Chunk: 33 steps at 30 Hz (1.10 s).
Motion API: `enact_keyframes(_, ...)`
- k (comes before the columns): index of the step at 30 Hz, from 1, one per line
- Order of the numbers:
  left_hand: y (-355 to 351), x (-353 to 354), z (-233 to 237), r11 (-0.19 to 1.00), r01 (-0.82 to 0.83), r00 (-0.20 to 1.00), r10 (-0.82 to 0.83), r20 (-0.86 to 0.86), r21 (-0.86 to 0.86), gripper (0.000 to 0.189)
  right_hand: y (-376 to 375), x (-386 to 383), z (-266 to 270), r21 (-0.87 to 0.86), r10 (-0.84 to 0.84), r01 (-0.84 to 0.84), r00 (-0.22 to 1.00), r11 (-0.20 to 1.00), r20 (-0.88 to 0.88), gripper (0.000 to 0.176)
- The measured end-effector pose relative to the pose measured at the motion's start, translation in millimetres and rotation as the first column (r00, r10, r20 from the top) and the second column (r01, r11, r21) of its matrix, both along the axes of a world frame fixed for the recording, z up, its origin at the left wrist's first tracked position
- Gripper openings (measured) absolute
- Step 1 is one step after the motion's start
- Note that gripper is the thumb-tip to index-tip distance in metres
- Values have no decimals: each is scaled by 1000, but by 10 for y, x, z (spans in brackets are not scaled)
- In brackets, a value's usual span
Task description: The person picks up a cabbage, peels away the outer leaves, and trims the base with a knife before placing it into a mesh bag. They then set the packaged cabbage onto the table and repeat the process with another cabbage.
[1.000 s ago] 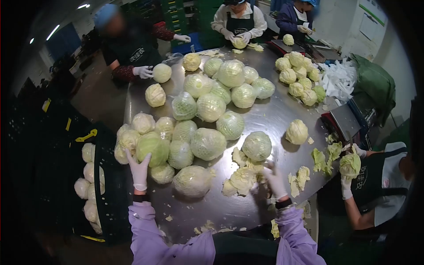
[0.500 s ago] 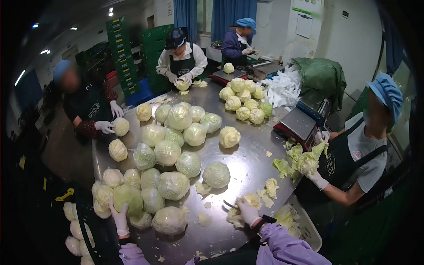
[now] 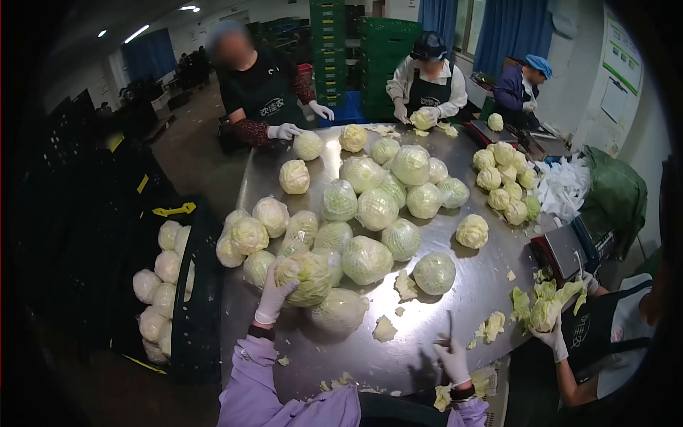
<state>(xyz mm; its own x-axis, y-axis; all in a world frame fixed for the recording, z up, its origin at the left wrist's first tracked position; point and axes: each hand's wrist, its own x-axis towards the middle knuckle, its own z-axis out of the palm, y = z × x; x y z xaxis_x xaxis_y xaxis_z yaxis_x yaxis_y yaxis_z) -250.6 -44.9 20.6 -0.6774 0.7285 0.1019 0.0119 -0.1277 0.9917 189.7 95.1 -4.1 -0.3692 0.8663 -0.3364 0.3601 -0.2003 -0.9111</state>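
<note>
My left hand (image 3: 273, 297), in a white glove, wraps round the left side of a pale green cabbage (image 3: 307, 276) at the front of the heap. A plastic-wrapped cabbage (image 3: 337, 313) lies just to its right. My right hand (image 3: 453, 360), also gloved, is closed on a thin, dark-bladed knife (image 3: 449, 326) with the blade pointing up and away from me; its handle is hidden in the fingers. Between the two hands, torn cabbage leaves (image 3: 385, 329) lie on the metal table (image 3: 420, 334).
Wrapped cabbages (image 3: 377, 208) crowd the table's middle. Trimmed heads (image 3: 504, 176) are piled at the back right, near a scale (image 3: 563, 250). At left a dark crate (image 3: 200, 306) holds more cabbages. Co-workers stand around; one at right holds a leafy cabbage (image 3: 546, 313).
My view has swung left, showing more of the crate. My right hand has come away from the leaf scraps, with the knife now pointing upward. My left hand still grips a cabbage.
</note>
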Motion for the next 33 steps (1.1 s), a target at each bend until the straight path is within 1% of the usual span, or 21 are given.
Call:
enact_keyframes(2,52,17,30,1000,3,1000,-3,-2,31,83,-12,-582,95,-88,247,-259,960,962,-130,43)
enact_keyframes(5,57,75,-55,997,-38,975,52,-216,73,92,-52,-1324,390,-256,256,-389,865,885,-432,44)
enact_keyframes(6,60,125,-36,997,-30,975,45,-219,73,92,2,-1495,465,-278,328,-457,853,845,-405,48)
enact_keyframes(7,63,215,26,999,-35,929,46,-368,36,93,-20,-1632,536,-293,284,-449,838,844,-465,50)
enact_keyframes(9,111,380,204,997,-69,771,34,-636,-31,99,-41,-1871,641,-388,165,-434,811,813,-561,53)
enact_keyframes(11,183,609,433,998,-64,501,29,-865,-4,98,5,-1970,487,-452,127,-506,757,735,-641,45)
enact_keyframes(12,221,718,616,998,21,411,-61,-910,-57,92,-20,-1993,522,-460,107,-486,764,743,-636,42)
enact_keyframes(13,211,889,608,981,-79,324,-145,-935,-179,82,-81,-1952,589,-405,93,-470,735,784,-672,42)
enact_keyframes(14,220,1030,553,974,-122,246,-157,-956,-191,73,-135,-1911,598,-354,78,-447,703,821,-707,42)
enact_keyframes(16,195,1273,598,990,-19,146,-136,-980,-141,70,-84,-1664,309,-475,-7,-420,743,773,-669,54)
enact_keyframes(17,202,1344,583,986,96,177,-154,-972,-139,77,-22,-1475,174,-436,63,-438,759,786,-648,55)
enact_keyframes(18,203,1413,568,968,209,208,-179,-962,-135,84,-26,-1340,90,-420,10,-310,814,853,-581,58)
enact_keyframes(19,194,1497,645,969,206,217,-178,-960,-133,84,-46,-1195,27,-406,1,-257,846,877,-533,58)
enact_keyframes(21,186,1642,785,955,152,392,-293,-872,-253,102,-41,-856,-74,-412,-17,-221,866,884,-500,58)
enact_keyframes(22,188,1700,651,953,158,395,-300,-868,-258,102,-14,-661,-120,-420,-46,-190,870,887,-491,59)
enact_keyframes(24,204,1824,331,838,480,646,-538,-542,-259,114,251,4,-204,-450,-152,-105,853,887,-499,59)
enact_keyframes(25,179,1886,266,798,492,610,-602,-515,-349,115,520,540,-227,-480,-220,-70,825,874,-520,60)
enact_keyframes(26,138,1952,222,798,491,611,-601,-515,-348,115,840,1094,-253,-518,-288,-49,784,854,-549,60)
enact_keyframes(28,9,2116,34,819,514,628,-562,-538,-256,77,1453,2089,-237,-602,-386,-90,691,793,-611,61)
enact_keyframes(30,-61,2217,-243,852,498,699,-504,-507,-160,77,1938,2764,-247,-666,-426,-188,637,722,-642,62)
enact_keyframes(33,-106,2235,-508,827,505,708,-560,-430,-246,82,2202,2977,-229,-700,-467,-274,581,659,-667,62)
